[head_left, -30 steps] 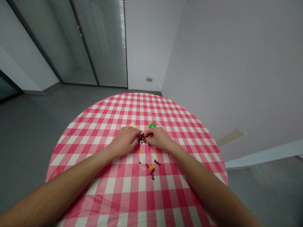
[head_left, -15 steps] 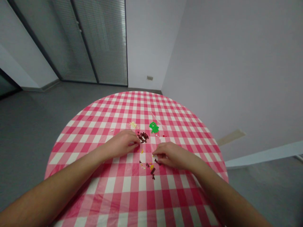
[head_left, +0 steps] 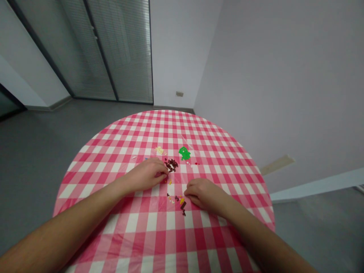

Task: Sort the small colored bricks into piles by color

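My left hand (head_left: pixel 149 173) rests beside a pile of small dark brown pieces (head_left: pixel 171 165), which look like tiny building bricks. Its thumb and fingertips come together at the pile's lower left edge; what they hold is hidden. My right hand (head_left: pixel 203 192) is closed in a pinch, its fingertips right beside a loose group of small pieces. In that group are a yellow piece (head_left: pixel 182 201), a longer dark brown piece (head_left: pixel 183 206) and several tiny pale and brown bits. Whatever the right fingers grip is too small to make out.
The round table wears a red-and-white checked cloth (head_left: pixel 148 239). Farther back are a cluster of green pieces (head_left: pixel 184 153) and a cream pile (head_left: pixel 159 150). Small red bits (head_left: pixel 196 163) lie right of the green. A glass partition (head_left: pixel 125 57) and walls stand beyond.
My right hand has moved slightly nearer to me and its fingers have closed together. A small dark piece at its fingertips no longer shows. My left hand has hardly moved.
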Demonstrator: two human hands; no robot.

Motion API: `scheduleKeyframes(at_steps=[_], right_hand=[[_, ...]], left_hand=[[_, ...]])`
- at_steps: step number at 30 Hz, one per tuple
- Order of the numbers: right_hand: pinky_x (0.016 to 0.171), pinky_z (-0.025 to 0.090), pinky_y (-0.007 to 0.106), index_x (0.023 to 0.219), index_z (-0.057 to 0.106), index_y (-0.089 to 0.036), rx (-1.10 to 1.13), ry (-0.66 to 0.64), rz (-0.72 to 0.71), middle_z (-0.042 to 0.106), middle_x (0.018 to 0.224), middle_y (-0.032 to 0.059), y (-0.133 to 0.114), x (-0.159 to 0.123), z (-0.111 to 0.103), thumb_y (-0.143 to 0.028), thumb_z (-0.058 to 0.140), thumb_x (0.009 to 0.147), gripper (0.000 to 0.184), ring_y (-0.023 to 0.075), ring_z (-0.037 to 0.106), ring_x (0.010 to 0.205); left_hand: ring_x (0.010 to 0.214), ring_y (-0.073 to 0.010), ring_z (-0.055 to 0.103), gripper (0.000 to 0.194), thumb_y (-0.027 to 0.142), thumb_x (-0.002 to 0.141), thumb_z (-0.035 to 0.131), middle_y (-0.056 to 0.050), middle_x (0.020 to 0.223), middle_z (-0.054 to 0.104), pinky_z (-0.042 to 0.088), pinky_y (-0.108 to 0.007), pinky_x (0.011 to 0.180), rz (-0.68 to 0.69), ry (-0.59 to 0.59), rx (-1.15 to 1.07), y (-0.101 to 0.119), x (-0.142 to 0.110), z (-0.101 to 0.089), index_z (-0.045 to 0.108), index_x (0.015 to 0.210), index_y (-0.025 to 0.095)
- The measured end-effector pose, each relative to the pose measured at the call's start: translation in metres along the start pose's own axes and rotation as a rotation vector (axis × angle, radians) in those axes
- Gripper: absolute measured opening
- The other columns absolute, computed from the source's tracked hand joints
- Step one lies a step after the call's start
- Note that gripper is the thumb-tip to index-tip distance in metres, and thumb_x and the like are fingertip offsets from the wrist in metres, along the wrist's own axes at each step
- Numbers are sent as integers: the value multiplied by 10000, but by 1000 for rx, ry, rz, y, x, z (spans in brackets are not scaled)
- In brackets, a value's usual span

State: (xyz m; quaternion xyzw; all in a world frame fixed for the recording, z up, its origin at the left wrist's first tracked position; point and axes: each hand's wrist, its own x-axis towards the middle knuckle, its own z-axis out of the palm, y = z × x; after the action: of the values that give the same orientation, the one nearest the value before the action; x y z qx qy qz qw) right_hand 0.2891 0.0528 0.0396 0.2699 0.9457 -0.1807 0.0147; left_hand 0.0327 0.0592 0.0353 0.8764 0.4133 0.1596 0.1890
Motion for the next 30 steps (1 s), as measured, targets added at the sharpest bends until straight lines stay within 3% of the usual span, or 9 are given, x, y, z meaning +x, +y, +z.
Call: scheduleKeyframes(at_steps=[5,8,10,13,17,21,26,30], right_hand=[[698,434,263,784,720,-158,45,75,12,707,809,58,5,0,8,-49,562,794,192,162,613,754],[685,433,250,796,723,-174,103,226,53,723,807,38,12,5,4,-46,573,747,203,152,618,724],[672,429,242,791,724,-177,129,335,91,729,801,31,18,16,-4,-50,577,743,200,144,615,705],[647,415,240,758,729,-174,125,399,141,736,796,38,26,41,-16,-60,603,743,171,151,617,706],[618,405,242,765,747,-169,145,353,135,744,777,37,31,76,-17,-81,623,789,154,145,615,664],[754,452,259,886,768,-189,158,275,36,765,931,39,30,87,-16,-79,593,852,209,167,665,834],[782,458,276,927,772,-185,103,241,80,763,976,56,18,57,-29,-80,581,859,229,188,675,869],[694,447,248,861,778,-179,161,6,70,753,847,48,-2,16,-31,-97,632,807,176,164,654,743]], left_hand=[[872,-190,640,233,144,909,524,-34,906,728,457,-324,845,16,-8,-36,2,0,-2,745,924,214],[856,-187,644,207,120,887,552,-38,887,730,461,-313,832,68,-43,-90,8,1,-2,742,912,197],[853,-181,647,173,113,874,581,-40,886,732,464,-302,827,134,-65,-144,14,2,1,736,896,184],[889,-182,649,153,116,872,611,-42,907,737,461,-298,857,240,-91,-205,25,2,12,739,924,182],[904,-190,642,160,124,864,637,-39,915,733,457,-299,868,294,-127,-172,33,2,25,737,970,189],[846,-175,624,93,146,879,645,-16,848,720,451,-283,829,293,-136,-101,35,3,31,725,870,194],[752,-173,607,190,155,884,630,-7,721,690,447,-282,770,265,-119,-14,37,5,36,672,701,177],[769,-173,626,166,123,886,620,-10,774,721,451,-275,764,261,-130,-36,37,6,36,704,757,185]])
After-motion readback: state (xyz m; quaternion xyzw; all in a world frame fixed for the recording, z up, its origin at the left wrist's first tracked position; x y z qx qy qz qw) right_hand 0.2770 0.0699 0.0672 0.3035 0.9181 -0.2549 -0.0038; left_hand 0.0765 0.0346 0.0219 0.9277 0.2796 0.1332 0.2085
